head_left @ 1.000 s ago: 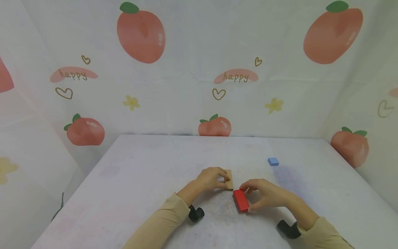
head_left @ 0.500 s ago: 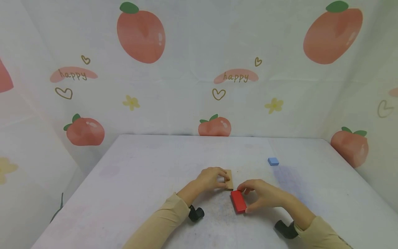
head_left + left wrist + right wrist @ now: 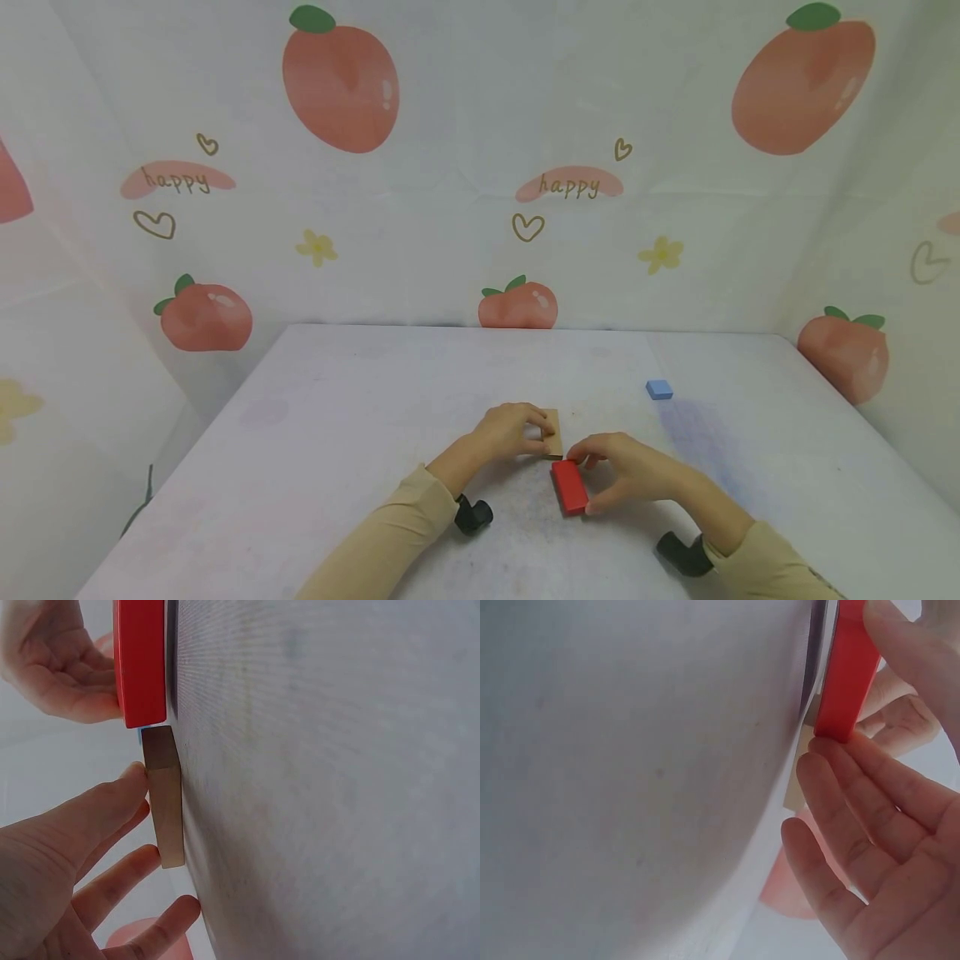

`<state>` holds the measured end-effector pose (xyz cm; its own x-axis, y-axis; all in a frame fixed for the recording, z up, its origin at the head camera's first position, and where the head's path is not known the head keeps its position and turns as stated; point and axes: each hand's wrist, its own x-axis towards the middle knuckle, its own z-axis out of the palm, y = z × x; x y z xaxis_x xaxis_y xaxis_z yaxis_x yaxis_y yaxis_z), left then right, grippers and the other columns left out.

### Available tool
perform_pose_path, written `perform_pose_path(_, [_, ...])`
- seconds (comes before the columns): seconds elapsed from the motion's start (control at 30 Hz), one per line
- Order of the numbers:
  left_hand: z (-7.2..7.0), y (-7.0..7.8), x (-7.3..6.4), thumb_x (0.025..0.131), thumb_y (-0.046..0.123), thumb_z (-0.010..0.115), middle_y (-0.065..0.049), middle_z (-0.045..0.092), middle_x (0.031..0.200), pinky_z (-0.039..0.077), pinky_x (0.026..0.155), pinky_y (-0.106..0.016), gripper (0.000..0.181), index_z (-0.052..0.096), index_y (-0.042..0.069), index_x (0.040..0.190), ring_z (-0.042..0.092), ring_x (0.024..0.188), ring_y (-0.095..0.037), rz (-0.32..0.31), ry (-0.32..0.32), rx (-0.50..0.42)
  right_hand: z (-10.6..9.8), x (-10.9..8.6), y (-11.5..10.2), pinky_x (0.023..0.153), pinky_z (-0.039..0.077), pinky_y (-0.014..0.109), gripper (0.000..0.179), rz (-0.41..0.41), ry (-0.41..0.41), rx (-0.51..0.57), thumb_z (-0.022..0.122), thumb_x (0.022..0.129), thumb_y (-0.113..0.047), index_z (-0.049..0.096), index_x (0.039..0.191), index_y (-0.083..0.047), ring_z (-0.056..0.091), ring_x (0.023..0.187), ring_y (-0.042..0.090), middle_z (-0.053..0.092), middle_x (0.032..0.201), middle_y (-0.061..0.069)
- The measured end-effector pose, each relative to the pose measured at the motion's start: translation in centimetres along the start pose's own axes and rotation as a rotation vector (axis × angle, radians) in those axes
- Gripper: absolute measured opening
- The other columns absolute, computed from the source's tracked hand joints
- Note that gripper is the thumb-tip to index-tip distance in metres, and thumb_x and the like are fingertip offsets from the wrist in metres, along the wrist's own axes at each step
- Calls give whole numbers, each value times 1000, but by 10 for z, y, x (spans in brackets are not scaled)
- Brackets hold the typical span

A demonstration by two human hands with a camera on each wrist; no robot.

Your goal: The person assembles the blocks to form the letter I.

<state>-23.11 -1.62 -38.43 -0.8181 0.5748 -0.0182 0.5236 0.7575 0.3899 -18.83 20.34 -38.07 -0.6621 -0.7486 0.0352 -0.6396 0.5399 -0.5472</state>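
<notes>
A wooden block (image 3: 553, 423) lies flat on the table near the middle. My left hand (image 3: 508, 429) holds it from the left, its thumb and a finger touching the block (image 3: 166, 802) in the left wrist view. My right hand (image 3: 637, 467) pinches a red block (image 3: 571, 489) between the thumb at its near end and the fingertips at its far end. In both wrist views a narrow shadowed gap shows between the red block (image 3: 847, 675) and the table. The red block's far end is close to the wooden block's near end; whether they touch I cannot tell.
A small blue block (image 3: 659, 389) lies farther back on the right of the white table (image 3: 337, 417). Black wrist-worn devices, at the left wrist (image 3: 473, 516) and the right wrist (image 3: 684, 553), sit low over the tabletop. A fruit-printed white curtain (image 3: 450, 125) stands behind.
My right hand has moved a little to the left with the red block, bringing it under the near end of the wooden block in the head view. The left hand has stayed still.
</notes>
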Motion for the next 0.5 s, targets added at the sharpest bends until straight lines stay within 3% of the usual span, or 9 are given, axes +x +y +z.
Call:
perform_pose_path(0.27, [1,0,0,81,30,72,3,64,123,45,97,-34,28,71,22,107,56,119,-16,-13,-10,-15,0,4,-5,83,51,30,56,67,-19,-2,80,70,-35,60,113,-4,60,90,7,66,105,1])
perform_pose_path(0.5, [0,0,-1,80,29,72,3,64,122,45,98,-33,27,72,21,106,57,118,-16,2,-3,-14,1,7,-8,82,50,30,57,78,-7,-30,82,68,-35,61,111,-4,60,88,8,66,104,0])
